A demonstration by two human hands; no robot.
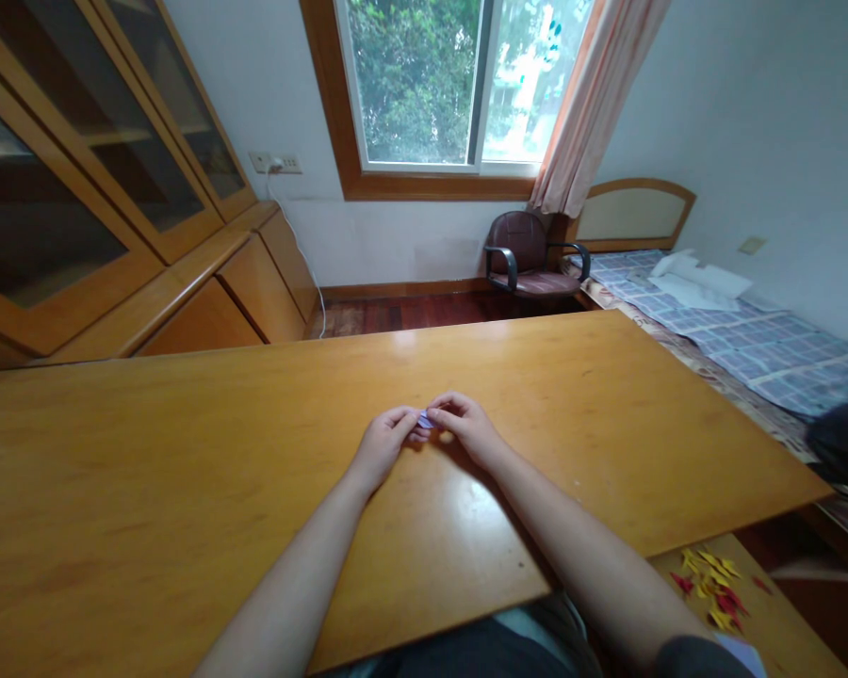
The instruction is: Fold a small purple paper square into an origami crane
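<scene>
Seen from my own head, looking forward and down: my two bare hands meet over a wide, glossy wooden table (184,452), holding a small purple piece (425,420) between them. It looks like paper, though it is too small and too covered to make out its shape. Take that piece as the centre of a clock whose 12 points away from me

My left hand (387,437) is at 8 o'clock, thumb and fingers pinching the piece's near-left side. My right hand (466,426) is at 3 o'clock, its thumb and forefinger pinching the other side, the remaining fingers curled. Two opposing pinches probably keep so slight a thing steady, and holding it straight ahead of me likely keeps it easy to see

At 4 o'clock, below the tabletop and beside me, a lower wooden surface (795,617) carries a loose heap of yellow and red pieces (710,584), perhaps put there to be within reach yet out of my way. Near it a pale purple sheet (743,650) shows partly from behind my right arm's dark sleeve (703,656)

Further off are a window (416,85) at 12, an armchair (527,250) at 1, a bed (777,348) at 3
</scene>
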